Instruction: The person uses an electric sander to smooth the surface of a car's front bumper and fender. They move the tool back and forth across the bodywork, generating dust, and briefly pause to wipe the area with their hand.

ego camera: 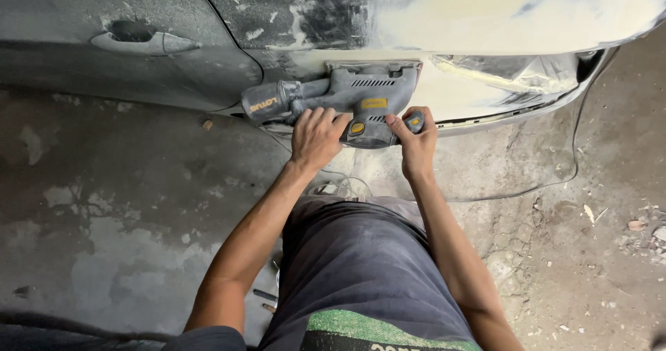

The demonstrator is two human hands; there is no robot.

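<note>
A grey electric sander [361,94] with yellow buttons presses its flat pad against the lower side panel of a car [485,18], which is coated in pale filler. My left hand [316,136] grips the sander's rear handle. My right hand [415,139] holds the front knob with the thumb over it. A round dust outlet [267,103] sticks out from the tool to the left.
The grey car door with its handle [146,44] lies to the left. A thin cable [576,150] runs along the stained concrete floor [125,205] on the right. My dusty dark trousers [361,268] fill the lower middle. Small debris [638,225] lies at the right edge.
</note>
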